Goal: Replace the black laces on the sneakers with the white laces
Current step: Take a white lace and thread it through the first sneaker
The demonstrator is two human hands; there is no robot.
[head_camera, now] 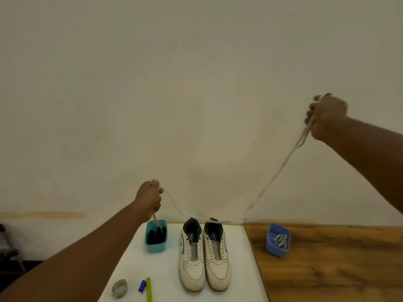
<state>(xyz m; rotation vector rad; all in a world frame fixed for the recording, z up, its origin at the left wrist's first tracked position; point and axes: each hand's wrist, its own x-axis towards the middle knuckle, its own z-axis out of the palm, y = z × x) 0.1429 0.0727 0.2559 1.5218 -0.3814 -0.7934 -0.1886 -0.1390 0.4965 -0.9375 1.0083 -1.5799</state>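
Both hands are raised in front of a pale wall, and a white lace point(272, 182) is stretched between them. The right hand point(327, 116) is held high at the right, its fingers curled into a fist around a bunched end of the lace, which falls from the fist in a doubled strand down toward the table edge. The left hand point(150, 198) is lower, above the teal tub point(156, 247), its fingers also curled tight around the lace; one short end hangs from under the fist toward the tub, and the rest sags from the thumb side down behind the sneakers. The lace is blurred, so exactly how it passes through each grip cannot be told. The two white sneakers point(204, 256) stand side by side on the white board point(168, 271), toes toward the camera, eyelets bare. The teal tub, just left of them, holds the black laces point(156, 235). A blue tub point(278, 240) sits apart on the wooden table point(338, 269) to the right, with more white lace inside. Near the front of the board lie a roll of tape point(120, 288), a small blue piece point(142, 286) and a green strip point(149, 289).
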